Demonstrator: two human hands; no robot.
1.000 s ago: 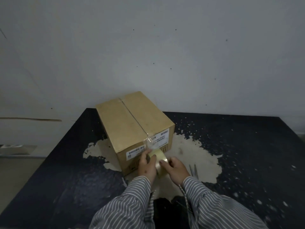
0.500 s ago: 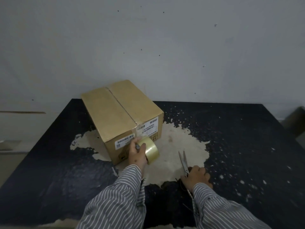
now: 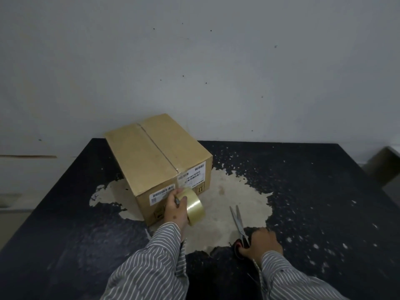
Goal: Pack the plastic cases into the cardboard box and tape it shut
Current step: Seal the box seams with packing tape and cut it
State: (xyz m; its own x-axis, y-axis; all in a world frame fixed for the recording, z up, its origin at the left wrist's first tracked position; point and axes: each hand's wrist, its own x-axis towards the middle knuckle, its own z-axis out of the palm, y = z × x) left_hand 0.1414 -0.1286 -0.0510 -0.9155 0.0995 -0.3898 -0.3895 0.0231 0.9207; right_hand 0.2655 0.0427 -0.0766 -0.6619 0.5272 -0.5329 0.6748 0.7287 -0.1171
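Two hands in view, both in striped sleeves. Left hand (image 3: 175, 210) is wrapped around a tape roll (image 3: 193, 206), fingers through its core, holding it against the near face of the box (image 3: 158, 161). A strip of clear tape (image 3: 159, 149) runs along the top seam, over the near edge and down to the roll. Box flaps are closed; two white labels (image 3: 190, 176) on the near face. The box sits on the back-left part of the black table (image 3: 324, 191), at the edge of a pale worn patch (image 3: 233, 191).

Right hand (image 3: 260, 242) rests on the table, closed over the red handles of the scissors (image 3: 239, 224); blades lie flat, slightly parted, pointing away from the person. Scissors are well apart from the box, to its right.

Cases: not visible with the box closed.
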